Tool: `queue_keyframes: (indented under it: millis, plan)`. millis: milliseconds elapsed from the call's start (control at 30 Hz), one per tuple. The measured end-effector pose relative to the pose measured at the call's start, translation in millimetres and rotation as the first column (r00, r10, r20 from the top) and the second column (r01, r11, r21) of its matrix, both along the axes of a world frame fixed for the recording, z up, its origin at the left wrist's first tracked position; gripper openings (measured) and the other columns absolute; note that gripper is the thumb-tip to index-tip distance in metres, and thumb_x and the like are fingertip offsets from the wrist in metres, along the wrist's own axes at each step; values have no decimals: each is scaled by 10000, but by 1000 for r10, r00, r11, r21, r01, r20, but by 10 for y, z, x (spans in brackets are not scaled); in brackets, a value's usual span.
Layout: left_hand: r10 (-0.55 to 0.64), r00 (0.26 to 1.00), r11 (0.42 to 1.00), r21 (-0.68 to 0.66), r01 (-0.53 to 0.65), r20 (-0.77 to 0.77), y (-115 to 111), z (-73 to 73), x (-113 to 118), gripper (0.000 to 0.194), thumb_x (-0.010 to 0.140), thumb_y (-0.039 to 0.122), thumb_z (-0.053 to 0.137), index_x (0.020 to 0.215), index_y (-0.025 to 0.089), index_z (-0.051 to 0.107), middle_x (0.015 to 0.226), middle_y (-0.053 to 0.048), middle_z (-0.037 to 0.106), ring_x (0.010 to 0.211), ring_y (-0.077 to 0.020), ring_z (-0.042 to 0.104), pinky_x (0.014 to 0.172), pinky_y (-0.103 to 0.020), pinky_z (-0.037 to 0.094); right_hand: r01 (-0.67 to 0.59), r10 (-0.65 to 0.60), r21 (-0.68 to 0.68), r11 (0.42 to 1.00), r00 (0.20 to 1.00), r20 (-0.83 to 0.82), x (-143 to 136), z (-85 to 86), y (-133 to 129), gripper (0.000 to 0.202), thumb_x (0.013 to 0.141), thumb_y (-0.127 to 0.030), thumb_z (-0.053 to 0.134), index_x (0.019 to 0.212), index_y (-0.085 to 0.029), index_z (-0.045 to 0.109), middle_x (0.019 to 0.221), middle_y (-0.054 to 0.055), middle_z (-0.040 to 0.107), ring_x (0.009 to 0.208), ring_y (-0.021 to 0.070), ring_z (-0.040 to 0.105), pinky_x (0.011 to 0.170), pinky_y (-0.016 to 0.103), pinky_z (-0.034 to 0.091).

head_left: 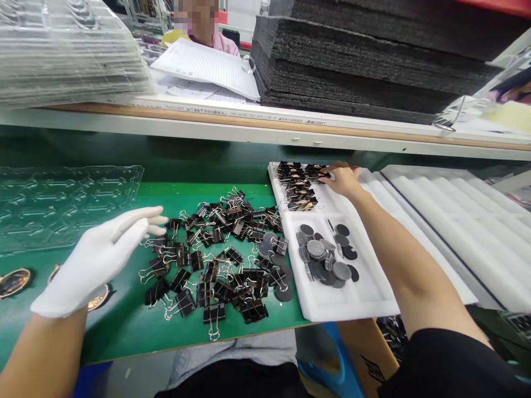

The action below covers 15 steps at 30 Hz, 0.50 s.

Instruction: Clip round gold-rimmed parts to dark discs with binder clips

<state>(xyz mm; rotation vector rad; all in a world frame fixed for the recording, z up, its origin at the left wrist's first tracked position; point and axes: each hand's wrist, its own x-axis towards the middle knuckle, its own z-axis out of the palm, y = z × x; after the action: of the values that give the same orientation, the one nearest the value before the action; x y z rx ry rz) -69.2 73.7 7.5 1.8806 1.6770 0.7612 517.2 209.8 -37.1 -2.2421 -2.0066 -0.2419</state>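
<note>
My left hand (95, 254), in a white glove, is over the green table at the left edge of a loose pile of black binder clips (219, 265). Its fingers are stretched out and nothing shows in them. Beneath it, partly hidden, lies an oval gold-rimmed piece (99, 298). My bare right hand (342, 179) is at the far side of a white foam tray (352, 304), its fingertips closed on a binder clip (324, 173). That clip adjoins rows of clipped pieces (296, 185) in the tray. Dark round discs (327, 260) fill part of a nearer compartment.
Clear plastic trays (70, 204) lie at left. White foam sheets (452, 221) are stacked at right. A shelf (249, 124) crosses above, bearing black foam sheets (352, 66), papers (207, 66) and stacked plastic trays (70, 61). Another person (224, 43) is behind it. A cardboard box (365, 354) stands below.
</note>
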Motion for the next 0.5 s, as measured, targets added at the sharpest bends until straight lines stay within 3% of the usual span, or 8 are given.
queue_keyframes:
  millis: [133, 200, 300, 400, 433, 500]
  plan:
    - [55, 998, 995, 89, -53, -23, -58, 19, -39, 419, 1036, 499, 463, 1390, 358, 637, 1220, 34, 783, 1168, -207, 726, 1152, -434, 514, 66, -65, 46, 997, 998, -26, -130, 128, -279, 520, 898, -417, 565, 1337, -155, 658, 1321, 255, 628, 1250, 454, 523, 974, 603, 352]
    - [131, 990, 981, 152, -122, -48, -137, 8, -84, 456, 1032, 474, 467, 1452, 348, 591, 1274, 22, 766, 1230, -207, 703, 1171, -421, 507, 40, -42, -24, 999, 994, -105, -204, 212, -525, 453, 877, -457, 571, 1209, -177, 701, 1173, 217, 701, 1110, 416, 614, 928, 564, 402]
    - [253, 966, 944, 237, -231, -63, -319, -44, -201, 520, 1020, 427, 486, 1522, 299, 524, 1377, -18, 719, 1312, -214, 659, 1181, -394, 500, -102, 58, -197, 975, 974, -221, -295, 242, -942, 352, 835, -569, 606, 918, -249, 728, 897, 131, 759, 815, 331, 688, 779, 479, 476]
    - [292, 952, 928, 269, -259, -92, -541, -101, -364, 540, 1016, 386, 500, 1537, 245, 496, 1440, -61, 675, 1300, -210, 662, 1165, -366, 505, -128, 39, -296, 947, 956, -291, -289, 107, -1262, 319, 751, -595, 673, 852, -293, 694, 839, 147, 775, 651, 350, 692, 652, 512, 480]
    - [299, 944, 928, 272, -253, -141, -611, -116, -425, 536, 1016, 382, 503, 1530, 234, 498, 1445, -70, 668, 1288, -209, 666, 1168, -368, 497, -72, -38, -312, 947, 943, -332, -259, 35, -1325, 310, 682, -574, 719, 854, -321, 672, 832, 148, 776, 634, 360, 693, 642, 527, 480]
    - [281, 915, 942, 269, -203, -292, -733, -147, -555, 525, 1011, 406, 517, 1496, 205, 524, 1450, -93, 656, 1290, -226, 656, 1186, -389, 470, -53, -72, -294, 954, 915, -398, -164, -125, -1386, 339, 622, -582, 768, 865, -375, 656, 807, 158, 763, 665, 374, 705, 657, 544, 475]
